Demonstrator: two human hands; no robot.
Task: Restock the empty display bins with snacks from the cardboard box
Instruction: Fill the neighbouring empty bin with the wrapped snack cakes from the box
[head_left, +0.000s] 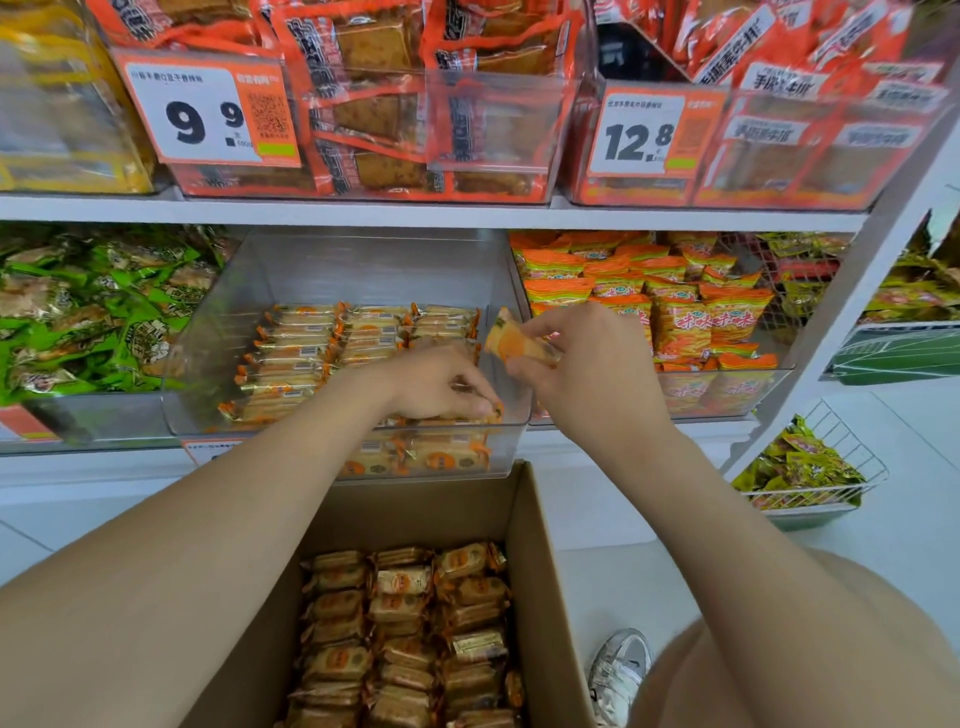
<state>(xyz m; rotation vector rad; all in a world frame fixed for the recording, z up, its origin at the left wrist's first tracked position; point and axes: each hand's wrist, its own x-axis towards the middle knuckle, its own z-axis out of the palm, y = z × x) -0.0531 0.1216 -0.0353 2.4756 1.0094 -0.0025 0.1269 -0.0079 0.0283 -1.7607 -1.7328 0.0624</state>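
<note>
The orange snack packet (511, 344) sits pinched in the right hand's (589, 374) fingers over the clear bin's (322, 270) right wall. The left hand's (436, 382) fingers curl around a front-row packet (494, 412) inside, above the cardboard box (543, 545).

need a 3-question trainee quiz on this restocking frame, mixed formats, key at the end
1. True or false: the cardboard box is empty.
2. Which hand holds a lone orange packet by the right wall of the clear bin? A) left B) right
3. Fill in: the bin left of the clear bin holds ___ packets.

Key:
1. False, snacks fill it.
2. B, the right hand. The left hand curls onto stocked packets in the bin.
3. Green.
</note>
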